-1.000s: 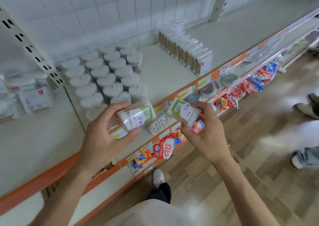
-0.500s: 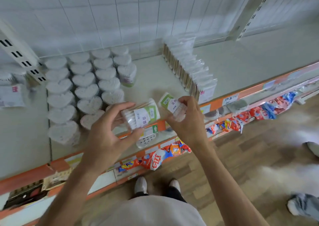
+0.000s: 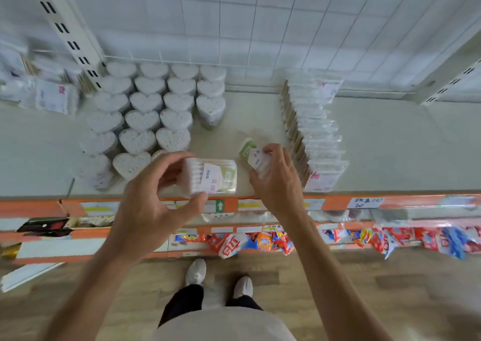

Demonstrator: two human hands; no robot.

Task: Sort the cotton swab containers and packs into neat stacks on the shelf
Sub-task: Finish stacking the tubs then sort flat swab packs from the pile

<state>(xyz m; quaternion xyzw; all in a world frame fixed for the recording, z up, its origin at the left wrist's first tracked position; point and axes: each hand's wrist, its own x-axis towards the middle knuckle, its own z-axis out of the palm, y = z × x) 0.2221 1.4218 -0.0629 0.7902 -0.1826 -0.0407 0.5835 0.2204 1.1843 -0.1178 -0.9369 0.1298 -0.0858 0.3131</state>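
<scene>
Hands (image 3: 153, 197) (image 3: 276, 182) each grip a swab container (image 3: 212, 175) (image 3: 251, 154) above shelf (image 3: 247, 122).

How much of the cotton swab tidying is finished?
Mostly done: the white heart-shaped swab containers stand in rows and the clear flat swab packs are lined up. In hand: two green-labelled swab tubs, one per grip, left hand, right hand. Left: shelving those.

A handwritten price tag (image 3: 365, 202) on the orange shelf edge (image 3: 333, 201) reads "20" under unreadable characters. A green sticker (image 3: 220, 206) there shows a white up arrow. Container labels are too blurred to read.
</scene>
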